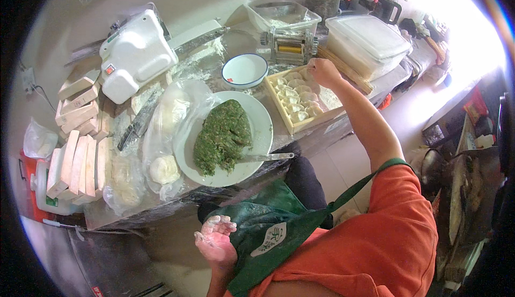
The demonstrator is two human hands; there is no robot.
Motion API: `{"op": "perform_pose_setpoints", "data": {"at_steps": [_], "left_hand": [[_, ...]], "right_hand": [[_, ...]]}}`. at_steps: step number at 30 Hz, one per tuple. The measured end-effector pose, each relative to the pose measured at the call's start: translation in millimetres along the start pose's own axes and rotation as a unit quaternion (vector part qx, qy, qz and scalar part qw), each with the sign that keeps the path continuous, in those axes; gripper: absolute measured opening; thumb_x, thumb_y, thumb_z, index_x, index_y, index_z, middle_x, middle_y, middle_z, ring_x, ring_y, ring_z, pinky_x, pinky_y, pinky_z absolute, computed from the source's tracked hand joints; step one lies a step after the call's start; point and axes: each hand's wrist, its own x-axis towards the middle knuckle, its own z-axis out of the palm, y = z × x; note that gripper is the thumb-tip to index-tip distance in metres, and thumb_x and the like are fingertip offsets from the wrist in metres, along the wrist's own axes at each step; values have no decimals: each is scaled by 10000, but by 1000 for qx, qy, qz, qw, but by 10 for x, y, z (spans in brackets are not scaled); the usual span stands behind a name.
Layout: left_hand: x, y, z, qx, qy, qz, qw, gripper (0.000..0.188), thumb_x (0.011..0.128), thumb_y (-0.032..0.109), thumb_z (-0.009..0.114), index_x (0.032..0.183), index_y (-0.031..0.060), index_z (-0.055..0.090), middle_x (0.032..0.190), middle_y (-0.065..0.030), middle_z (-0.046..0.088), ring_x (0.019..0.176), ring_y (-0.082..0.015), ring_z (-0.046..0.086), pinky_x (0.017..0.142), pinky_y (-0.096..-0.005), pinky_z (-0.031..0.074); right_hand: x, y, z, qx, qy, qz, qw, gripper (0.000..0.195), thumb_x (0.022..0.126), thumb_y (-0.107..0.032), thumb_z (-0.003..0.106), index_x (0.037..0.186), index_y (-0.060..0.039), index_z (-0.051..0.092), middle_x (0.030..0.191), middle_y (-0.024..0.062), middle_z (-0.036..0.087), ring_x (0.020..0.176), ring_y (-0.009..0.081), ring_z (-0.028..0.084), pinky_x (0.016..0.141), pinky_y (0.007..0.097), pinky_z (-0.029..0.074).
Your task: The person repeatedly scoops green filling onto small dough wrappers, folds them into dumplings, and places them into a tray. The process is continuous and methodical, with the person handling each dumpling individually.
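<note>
My right hand (322, 72) reaches over the far edge of a wooden tray (292, 127); its fingers are bent together, and whether they hold a dumpling is hidden. Several folded dumplings (295, 96) lie in rows in the floured tray. Near my apron, my left hand (217, 238) is palm up with fingers curled, dusted with flour and holding nothing. On a large white plate (261, 136) sits a mound of green minced filling (223, 136), with a flat metal spatula (277, 157) stuck in its side. A white enamel bowl (244, 72) with a blue rim stands behind the plate.
Dough in plastic bags (164, 169) lies left of the plate, beside a knife (139, 120) and stacked wooden boxes (76, 168). Behind stand a white machine (134, 55), a pasta roller (289, 45), an open flour bin (281, 15) and a lidded plastic box (368, 43). The counter's front edge faces me.
</note>
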Motion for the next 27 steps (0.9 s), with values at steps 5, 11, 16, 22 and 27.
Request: {"op": "perform_pose_setpoints", "data": {"at_steps": [5,11,16,22,27], "left_hand": [[22,-40,117,5,-27,-12,1000,654,951,634,417,1090,34,637,1017,-156,670,845,-312,642,766,-417,516],[84,-77,126,-13,-41,-9,999,651,979,607,364,1077,23,633,1037,-180,677,876,-312,646,790,-414,505],[97,-98,107,-8,-33,-23,999,646,980,600,369,1071,19,635,1033,-184,678,876,-314,647,784,-414,507],[139,-99,134,-4,-37,-28,999,646,978,600,380,1075,18,640,1009,-182,688,853,-306,652,778,-408,508],[157,-102,127,-4,-37,-17,999,678,966,627,393,1079,7,641,1004,-182,693,846,-299,658,774,-404,515]], "right_hand": [[22,67,-6,-38,-20,4,999,259,833,-218,561,932,-29,708,901,284,671,905,464,654,820,524,510],[-123,-61,-103,66,-4,32,997,245,814,-211,594,944,-52,726,908,256,687,906,435,667,803,479,525],[-119,-28,-62,2,-11,69,998,257,793,-234,617,949,-71,741,904,249,691,887,428,673,795,468,529],[-42,112,41,-28,-13,62,998,257,796,-243,630,960,-91,757,936,242,699,897,421,677,804,473,535],[-201,-297,-245,-25,17,85,996,274,829,-246,624,1021,-85,735,1003,215,703,959,397,672,849,461,532]]}}
